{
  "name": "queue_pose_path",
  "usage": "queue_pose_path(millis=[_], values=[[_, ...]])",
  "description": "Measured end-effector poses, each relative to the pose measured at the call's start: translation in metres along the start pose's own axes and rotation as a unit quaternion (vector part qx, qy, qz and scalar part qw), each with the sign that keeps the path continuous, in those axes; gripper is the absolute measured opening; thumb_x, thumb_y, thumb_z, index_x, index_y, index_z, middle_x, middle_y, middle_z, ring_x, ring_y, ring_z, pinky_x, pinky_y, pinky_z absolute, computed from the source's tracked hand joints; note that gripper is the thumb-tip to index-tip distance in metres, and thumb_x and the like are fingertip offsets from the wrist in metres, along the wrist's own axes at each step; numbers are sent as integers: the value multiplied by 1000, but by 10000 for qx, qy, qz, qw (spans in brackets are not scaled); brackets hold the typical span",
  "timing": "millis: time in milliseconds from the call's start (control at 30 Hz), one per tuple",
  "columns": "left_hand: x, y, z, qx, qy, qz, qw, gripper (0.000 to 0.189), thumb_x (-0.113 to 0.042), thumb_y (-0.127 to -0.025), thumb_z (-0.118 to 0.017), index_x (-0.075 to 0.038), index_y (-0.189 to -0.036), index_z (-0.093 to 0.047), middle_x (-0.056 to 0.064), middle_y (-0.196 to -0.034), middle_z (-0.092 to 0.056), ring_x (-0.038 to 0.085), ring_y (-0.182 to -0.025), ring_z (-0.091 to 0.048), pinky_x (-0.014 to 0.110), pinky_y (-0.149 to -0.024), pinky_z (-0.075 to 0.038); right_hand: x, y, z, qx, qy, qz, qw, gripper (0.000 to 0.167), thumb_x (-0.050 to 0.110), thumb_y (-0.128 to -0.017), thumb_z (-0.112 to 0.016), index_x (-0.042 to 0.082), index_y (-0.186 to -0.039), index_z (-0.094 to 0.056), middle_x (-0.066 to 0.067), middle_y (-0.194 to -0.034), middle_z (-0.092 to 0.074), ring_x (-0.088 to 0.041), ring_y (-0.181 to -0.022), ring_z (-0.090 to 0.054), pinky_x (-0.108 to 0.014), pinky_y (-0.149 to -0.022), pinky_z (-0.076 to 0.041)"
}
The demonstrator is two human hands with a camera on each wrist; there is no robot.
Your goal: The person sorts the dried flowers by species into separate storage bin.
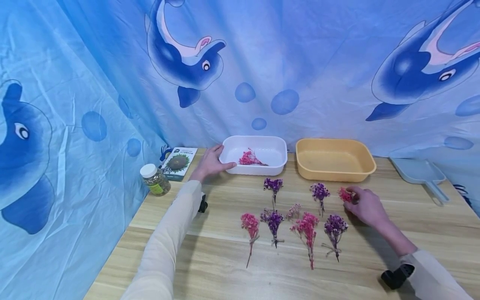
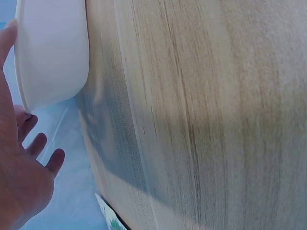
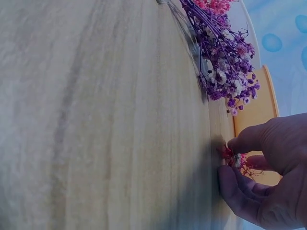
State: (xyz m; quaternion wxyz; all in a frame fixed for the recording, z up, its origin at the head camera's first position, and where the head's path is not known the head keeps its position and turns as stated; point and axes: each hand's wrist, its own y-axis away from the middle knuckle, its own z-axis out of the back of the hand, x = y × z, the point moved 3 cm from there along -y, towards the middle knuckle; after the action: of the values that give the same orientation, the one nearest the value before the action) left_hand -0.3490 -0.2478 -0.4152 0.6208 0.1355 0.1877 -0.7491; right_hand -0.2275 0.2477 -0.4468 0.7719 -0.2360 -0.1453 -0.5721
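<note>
At the left end of the white basin (image 1: 277,170), my left hand (image 1: 213,161) touches the rim with thumb and forefinger spread; the other fingers stay loose in the left wrist view. A small pink dried-flower sprig (image 1: 250,158) lies inside that basin. My right hand (image 1: 368,206) pinches a pink dried-flower bunch (image 3: 236,160) between thumb and fingers, low over the table in front of the yellow basin (image 1: 335,176). Close by it lies a purple bunch (image 1: 320,192). Nearer the front are more purple bunches (image 1: 335,227) and pink bunches (image 1: 308,227), some tied with twine.
A jar with a white lid (image 1: 155,180) and a sunflower packet (image 1: 178,162) stand at the back left. On the far right lies a grey-blue dustpan (image 1: 418,170). A blue dolphin-print curtain (image 1: 300,62) hangs behind the wooden table (image 1: 225,275).
</note>
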Motion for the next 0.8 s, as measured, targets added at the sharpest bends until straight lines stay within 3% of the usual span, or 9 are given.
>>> queue_pose_path(millis=[567, 800], values=[[0, 1, 1, 4, -6, 42, 10000, 102, -58, -81, -75, 2, -153, -34, 17, -159, -32, 37, -144, -28, 50, -117, -24, 0, 7, 3, -296, -291, 215, 9989, 52, -5, -75, -77, -12, -123, -57, -31, -96, -62, -44, -82, -63, -62, -73, -53], [1, 1, 0, 32, -23, 47, 10000, 102, -59, -81, -74, 0, -154, -33, 16, -159, -32, 37, -145, -27, 50, -117, -24, 2, 8, 8, -347, -487, 383, 9975, 53, -8, -75, -75, -14, -124, -55, -29, -97, -63, -40, -77, -66, -52, -66, -58]])
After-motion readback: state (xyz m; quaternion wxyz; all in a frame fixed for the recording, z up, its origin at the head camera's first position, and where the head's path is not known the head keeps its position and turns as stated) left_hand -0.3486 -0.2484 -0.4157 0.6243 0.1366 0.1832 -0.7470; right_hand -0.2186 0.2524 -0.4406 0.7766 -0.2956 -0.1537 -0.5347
